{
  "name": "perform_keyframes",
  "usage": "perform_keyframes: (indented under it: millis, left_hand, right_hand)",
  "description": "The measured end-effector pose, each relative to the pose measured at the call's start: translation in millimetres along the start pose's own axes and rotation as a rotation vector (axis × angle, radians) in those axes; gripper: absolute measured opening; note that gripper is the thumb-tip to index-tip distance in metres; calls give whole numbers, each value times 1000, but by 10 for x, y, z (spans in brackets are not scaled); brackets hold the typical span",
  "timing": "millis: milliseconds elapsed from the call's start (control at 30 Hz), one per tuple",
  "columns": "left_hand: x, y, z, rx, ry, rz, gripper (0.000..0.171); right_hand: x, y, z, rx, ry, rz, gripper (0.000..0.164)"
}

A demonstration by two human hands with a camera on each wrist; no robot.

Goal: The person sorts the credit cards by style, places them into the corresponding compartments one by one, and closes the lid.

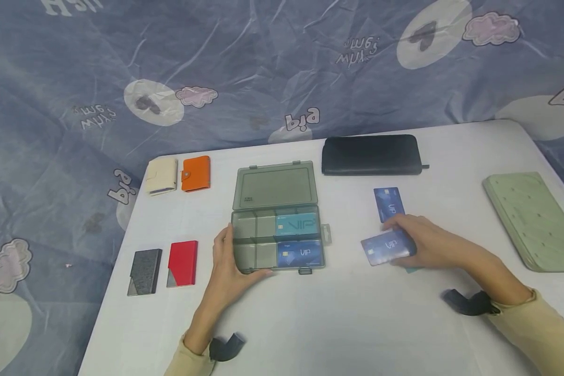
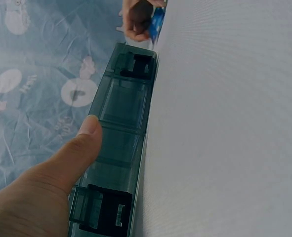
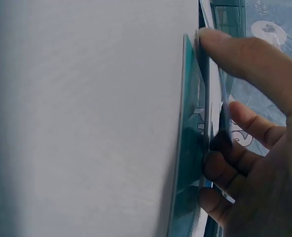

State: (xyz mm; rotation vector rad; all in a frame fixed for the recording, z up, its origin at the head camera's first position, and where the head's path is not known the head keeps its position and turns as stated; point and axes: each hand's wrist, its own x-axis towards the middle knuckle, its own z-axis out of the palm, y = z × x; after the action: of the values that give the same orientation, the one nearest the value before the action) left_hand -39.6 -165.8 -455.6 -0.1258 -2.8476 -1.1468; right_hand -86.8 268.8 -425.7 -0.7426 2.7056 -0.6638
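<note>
Right of box (image 1: 265, 224), which left hand (image 1: 230, 269) clasps at one corner, blue card (image 1: 382, 248) pinched in right hand (image 1: 422, 241): thin, probably light, springy-stiff, likely slick, best taken by opposite edges.

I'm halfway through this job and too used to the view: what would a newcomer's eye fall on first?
Probably the open box near the middle of the white table, its left front corner held by the left hand. Next, the blue card in the right hand, right of the box. The red case and orange wallet also stand out, left of the box.
</note>
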Motion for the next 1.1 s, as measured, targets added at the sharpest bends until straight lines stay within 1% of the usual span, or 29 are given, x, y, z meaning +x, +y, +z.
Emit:
perform_keyframes:
  millis: [200, 333, 400, 500, 567, 633, 733, 833, 1000, 1100]
  left_hand:
    - [5, 3, 10, 5, -2, -4, 123]
    - [5, 7, 12, 4, -5, -10, 123]
    - [5, 7, 12, 5, -6, -15, 122]
    - [0, 6, 8, 5, -7, -20, 122]
    - [-1, 7, 6, 7, -8, -22, 122]
    - [-2, 6, 4, 4, -9, -19, 122]
    - [-4, 1, 4, -4, -8, -13, 122]
    - [1, -3, 10, -12, -9, -2, 122]
    - [4, -1, 5, -8, -6, 13, 122]
    - [3, -4, -10, -6, -3, 11, 123]
  right_hand:
    - [7, 33, 4, -24, 37, -47, 62]
    - [72, -85, -20, -23, 87, -78, 58]
    - [154, -217, -28, -9, 119, -115, 57]
    - [326, -482, -13, 11, 162, -198, 54]
    - [447, -675, 33, 20, 186, -246, 53]
    - [559, -860, 106, 23, 198, -277, 53]
    - [705, -1091, 247, 14, 200, -280, 55]
    - [808, -1227, 373, 13, 196, -263, 55]
    - [883, -1276, 484, 45, 190, -225, 54]
    - [900, -1270, 507, 56, 193, -235, 54]
